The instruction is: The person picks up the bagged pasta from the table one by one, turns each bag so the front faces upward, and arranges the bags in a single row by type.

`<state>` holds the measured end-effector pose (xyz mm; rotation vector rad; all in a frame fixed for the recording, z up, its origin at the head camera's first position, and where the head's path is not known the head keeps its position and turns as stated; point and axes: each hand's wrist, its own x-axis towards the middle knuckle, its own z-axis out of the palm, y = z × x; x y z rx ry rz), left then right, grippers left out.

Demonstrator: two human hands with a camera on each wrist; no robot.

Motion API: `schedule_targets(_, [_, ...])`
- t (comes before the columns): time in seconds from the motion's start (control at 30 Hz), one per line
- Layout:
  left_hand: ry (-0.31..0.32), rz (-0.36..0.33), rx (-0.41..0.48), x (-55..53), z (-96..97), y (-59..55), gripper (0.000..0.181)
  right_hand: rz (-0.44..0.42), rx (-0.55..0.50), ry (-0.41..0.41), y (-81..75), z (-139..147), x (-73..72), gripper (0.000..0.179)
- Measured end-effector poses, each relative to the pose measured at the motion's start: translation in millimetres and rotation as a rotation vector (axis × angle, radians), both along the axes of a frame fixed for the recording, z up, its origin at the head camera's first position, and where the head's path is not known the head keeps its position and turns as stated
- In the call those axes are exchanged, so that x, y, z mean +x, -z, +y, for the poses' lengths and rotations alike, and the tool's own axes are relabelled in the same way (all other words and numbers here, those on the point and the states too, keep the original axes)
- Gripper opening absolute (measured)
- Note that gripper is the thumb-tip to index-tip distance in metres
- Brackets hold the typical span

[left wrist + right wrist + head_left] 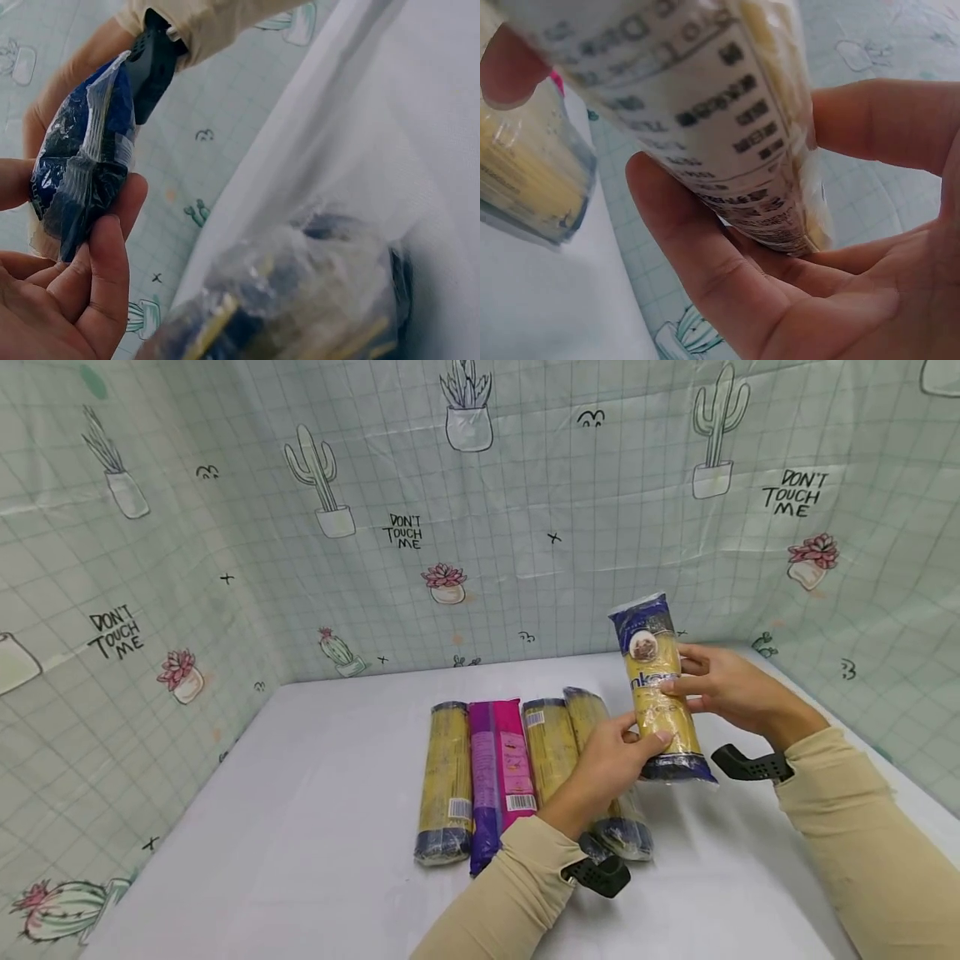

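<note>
A pack of spaghetti (657, 714), yellow with dark blue ends, is held up off the table and leans slightly back. My left hand (606, 760) grips its lower left side, thumb across the front. On the right edge, higher up, my right hand (738, 693) pinches it between thumb and fingers. The left wrist view shows the crimped blue end (86, 157) between the left fingers. Seen from the right wrist, a white printed label (735, 127) covers the back of the pack, with the right fingers curled behind it.
Side by side on the white table (300, 827) lie a yellow spaghetti pack (446, 777), a pink and purple pack (502, 760), another yellow pack (550, 743), and a tilted one (588, 710) partly hidden behind my left hand. A cactus-print sheet (510, 577) hangs around the table.
</note>
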<state>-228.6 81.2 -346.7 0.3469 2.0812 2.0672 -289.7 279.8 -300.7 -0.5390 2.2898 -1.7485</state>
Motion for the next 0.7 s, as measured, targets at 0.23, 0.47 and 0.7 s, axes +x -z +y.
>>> schedule_targets(0.23, [0.027, 0.023, -0.009, -1.1, -7.8, -1.1, 0.028, -0.021, -0.028, 0.027, -0.7, -8, -0.8, 0.081])
schedule_targets(0.47, [0.061, 0.015, -0.099, 1.5, -12.6, -2.8, 0.042, -0.031, -0.038, 0.054, 2.9, -7, -1.5, 0.080])
schedule_targets(0.7, [0.151, -0.011, -0.046, 0.9, -16.3, -1.0, 0.057, -0.035, -0.022, 0.059, 6.6, -3, -4.2, 0.078])
